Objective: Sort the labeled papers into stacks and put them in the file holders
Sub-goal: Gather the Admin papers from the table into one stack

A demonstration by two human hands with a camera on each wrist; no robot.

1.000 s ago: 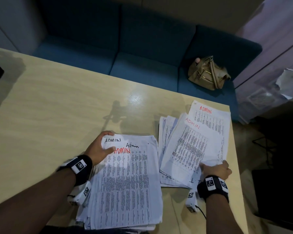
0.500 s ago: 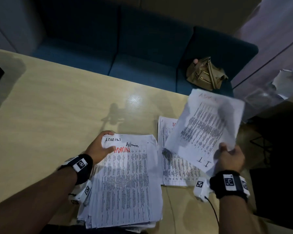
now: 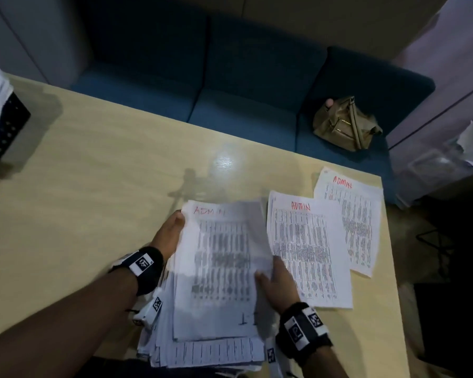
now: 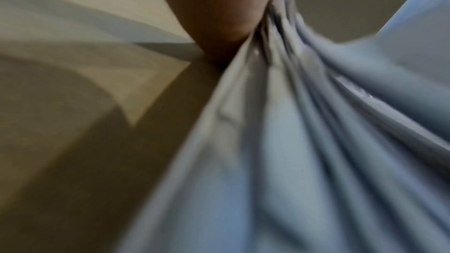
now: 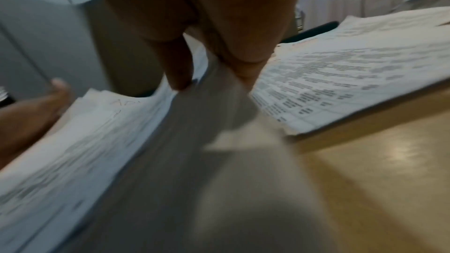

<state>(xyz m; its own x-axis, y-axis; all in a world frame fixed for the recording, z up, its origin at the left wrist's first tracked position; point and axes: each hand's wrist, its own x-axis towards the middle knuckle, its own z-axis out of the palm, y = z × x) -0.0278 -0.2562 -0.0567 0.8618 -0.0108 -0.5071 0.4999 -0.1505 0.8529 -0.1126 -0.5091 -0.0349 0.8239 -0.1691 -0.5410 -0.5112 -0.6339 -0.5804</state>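
Bare table (image 3: pixel 99 192) left of the paper stack (image 3: pixel 216 347)

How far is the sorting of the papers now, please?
Early stage. Done: a thick pile of printed white sheets is gathered under the left hand. In hand: the right hand lays a red-marked ADMIN sheet on it. Left: two ADMIN sheets on the pale wooden table; no file holder filled.

paper stack (image 3: pixel 208 347) left of two sheets (image 3: pixel 309 255), on table (image 3: pixel 93 186)
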